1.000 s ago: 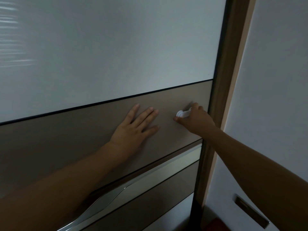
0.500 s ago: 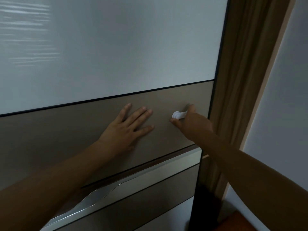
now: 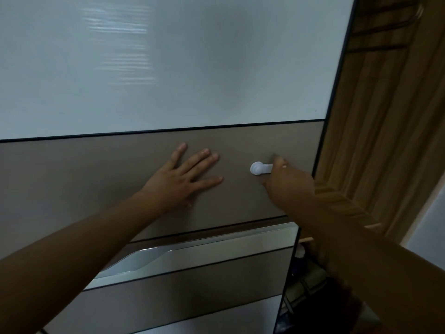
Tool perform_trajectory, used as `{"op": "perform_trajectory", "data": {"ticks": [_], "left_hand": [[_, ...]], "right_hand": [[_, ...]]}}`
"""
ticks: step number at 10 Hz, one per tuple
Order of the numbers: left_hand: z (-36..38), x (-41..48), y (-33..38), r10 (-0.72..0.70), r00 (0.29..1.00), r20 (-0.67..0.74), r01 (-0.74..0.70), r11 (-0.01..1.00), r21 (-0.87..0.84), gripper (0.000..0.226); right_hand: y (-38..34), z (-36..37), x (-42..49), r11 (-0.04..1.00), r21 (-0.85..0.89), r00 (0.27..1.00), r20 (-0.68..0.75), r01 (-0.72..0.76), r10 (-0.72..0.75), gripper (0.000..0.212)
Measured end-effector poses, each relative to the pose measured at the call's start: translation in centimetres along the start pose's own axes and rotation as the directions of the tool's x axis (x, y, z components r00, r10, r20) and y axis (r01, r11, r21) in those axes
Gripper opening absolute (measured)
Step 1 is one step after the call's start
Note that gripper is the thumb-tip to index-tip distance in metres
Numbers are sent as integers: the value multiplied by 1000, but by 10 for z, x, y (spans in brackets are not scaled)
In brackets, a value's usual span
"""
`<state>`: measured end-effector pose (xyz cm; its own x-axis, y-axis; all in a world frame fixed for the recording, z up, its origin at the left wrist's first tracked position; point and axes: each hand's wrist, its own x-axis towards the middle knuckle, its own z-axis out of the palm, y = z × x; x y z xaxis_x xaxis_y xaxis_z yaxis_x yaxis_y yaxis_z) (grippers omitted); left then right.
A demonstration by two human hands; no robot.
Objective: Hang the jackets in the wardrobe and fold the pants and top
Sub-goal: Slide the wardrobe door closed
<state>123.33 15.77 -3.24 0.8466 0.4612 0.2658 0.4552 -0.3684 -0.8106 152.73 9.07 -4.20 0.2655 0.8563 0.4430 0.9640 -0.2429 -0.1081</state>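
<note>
Filling nearly the whole view is the sliding wardrobe door (image 3: pixel 168 68), pale glass above and a taupe band across the middle, with a metal pull strip (image 3: pixel 192 251) below both hands. On that band sits a small white handle (image 3: pixel 258 168), its long axis lying level, round end pointing away from the right hand (image 3: pixel 289 182) toward the left one. The right hand is closed round the handle's near end, fingers curled. The left hand (image 3: pixel 178 179) lies flat and spread on the panel just beside the handle, holding nothing.

Beyond the right hand, past the door's dark edge, a strip of wardrobe interior (image 3: pixel 385 116) shows wood-grain walls and a shelf edge. Dark lines near the top may be a rail or hangers; the view is too dim to say. Something patterned lies low in the gap, unclear.

As for progress, this looks like the very start: the door is only partly open, no jacket, pants or top appears anywhere, so all hanging and folding seems left to do.
</note>
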Motion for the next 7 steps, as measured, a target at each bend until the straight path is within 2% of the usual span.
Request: {"op": "perform_trajectory", "data": {"ticks": [1, 2, 3, 4, 5, 6, 7], "left_hand": [[8, -30, -11, -38, 999, 29, 38, 999, 1, 123], [14, -59, -17, -83, 994, 66, 83, 997, 0, 117], [19, -85, -21, -139, 987, 84, 138, 990, 6, 107], [28, -111, -30, -180, 978, 109, 176, 983, 44, 114], [37, -133, -43, -188, 979, 82, 182, 981, 68, 117], [44, -154, -54, -187, 981, 53, 182, 980, 79, 114], [50, -170, -62, -198, 978, 68, 190, 976, 105, 120]], "right_hand": [[-22, 2, -5, 993, -72, 993, 69, 97, -92, 18], [-50, -8, -12, 970, -150, 980, 85, 193, -181, 28], [-68, -5, -15, 857, -357, 925, 69, 372, -373, 45], [-80, -5, -15, 788, -399, 856, -15, 468, -517, 38], [-89, 3, -6, 726, -341, 711, -193, 598, -676, 46], [-103, 7, 0, 669, -292, 627, -233, 684, -743, 59], [-117, 15, 3, 634, -221, 583, -256, 741, -771, 60]]}}
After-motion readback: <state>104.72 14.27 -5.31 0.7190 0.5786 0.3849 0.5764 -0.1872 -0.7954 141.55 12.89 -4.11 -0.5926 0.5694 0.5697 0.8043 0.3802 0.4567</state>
